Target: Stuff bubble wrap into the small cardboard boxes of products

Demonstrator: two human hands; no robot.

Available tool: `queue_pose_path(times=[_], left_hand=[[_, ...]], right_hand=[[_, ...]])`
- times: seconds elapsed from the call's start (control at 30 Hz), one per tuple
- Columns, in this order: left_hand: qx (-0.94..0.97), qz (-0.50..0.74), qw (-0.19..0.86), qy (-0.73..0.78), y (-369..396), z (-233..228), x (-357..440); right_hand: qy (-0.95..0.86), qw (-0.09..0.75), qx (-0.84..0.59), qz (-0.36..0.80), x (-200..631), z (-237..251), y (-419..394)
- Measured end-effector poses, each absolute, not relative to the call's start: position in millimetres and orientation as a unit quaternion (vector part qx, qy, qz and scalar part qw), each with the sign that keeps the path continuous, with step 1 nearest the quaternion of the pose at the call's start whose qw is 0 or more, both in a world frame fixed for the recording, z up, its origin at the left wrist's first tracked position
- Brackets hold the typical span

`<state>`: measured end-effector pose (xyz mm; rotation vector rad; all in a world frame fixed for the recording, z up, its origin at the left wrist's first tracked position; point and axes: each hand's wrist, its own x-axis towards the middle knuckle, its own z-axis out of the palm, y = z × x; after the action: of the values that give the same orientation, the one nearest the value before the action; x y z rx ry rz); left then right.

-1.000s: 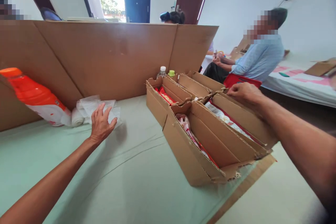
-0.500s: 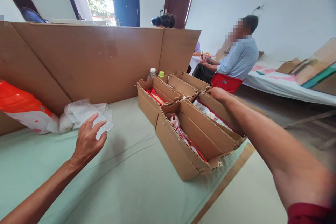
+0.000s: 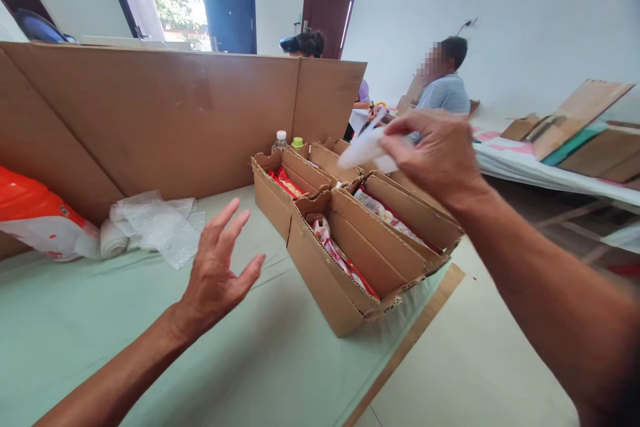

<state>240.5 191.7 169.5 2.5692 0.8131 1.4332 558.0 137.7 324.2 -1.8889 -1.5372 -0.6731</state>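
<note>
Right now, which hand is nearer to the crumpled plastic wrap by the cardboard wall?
Left. The left hand hovers open just right of the plastic wrap; the right hand holds a white packet above the boxes.

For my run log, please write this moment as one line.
right hand: holds white packet above cardboard boxes | left hand: open, empty, over green sheet

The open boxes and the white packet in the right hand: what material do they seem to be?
The boxes: brown corrugated cardboard, matte, with torn, ragged edges. The white packet, pinched in the right hand: probably thin plastic or paper, but motion blur leaves this open.
</note>
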Motion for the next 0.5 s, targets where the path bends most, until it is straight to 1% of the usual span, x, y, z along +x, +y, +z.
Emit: queue_pose_path(times=[0.07, 0.1, 0.17, 0.23, 0.27, 0.3, 0.37, 0.4, 0.43, 0.5], left_hand=[[0.83, 0.493, 0.082, 0.247, 179.1, 180.3, 256.3], [0.822, 0.502, 0.111, 0.244, 174.4, 183.8, 261.8], [0.802, 0.503, 0.2, 0.252, 169.2, 186.8, 265.7], [0.763, 0.475, 0.332, 0.285, 170.0, 184.1, 258.2], [0.734, 0.449, 0.406, 0.308, 172.4, 180.6, 250.3], [0.697, 0.422, 0.477, 0.33, 175.9, 175.5, 240.3], [0.61, 0.382, 0.586, 0.373, 185.2, 160.8, 215.6], [0.569, 0.373, 0.619, 0.393, 190.3, 151.6, 202.2], [0.533, 0.37, 0.638, 0.414, 195.4, 141.5, 188.8], [0.481, 0.371, 0.65, 0.457, 203.9, 121.0, 163.3]], right_hand=[[-0.657, 0.355, -0.65, -0.141, 511.0, 317.7, 125.4], [-0.692, 0.361, -0.621, -0.074, 489.4, 312.1, 121.4], [-0.759, 0.337, -0.554, 0.062, 459.0, 300.3, 121.1], [-0.791, 0.319, -0.502, 0.143, 455.2, 292.5, 135.3], [-0.788, 0.33, -0.499, 0.148, 464.6, 290.7, 148.0], [-0.768, 0.351, -0.52, 0.128, 480.7, 290.2, 163.6], [-0.681, 0.391, -0.618, 0.033, 526.4, 291.4, 197.7], [-0.622, 0.37, -0.69, -0.013, 551.3, 292.2, 213.3], [-0.566, 0.318, -0.759, -0.036, 574.0, 292.3, 226.4], [-0.526, 0.284, -0.8, -0.042, 604.5, 288.2, 245.1]])
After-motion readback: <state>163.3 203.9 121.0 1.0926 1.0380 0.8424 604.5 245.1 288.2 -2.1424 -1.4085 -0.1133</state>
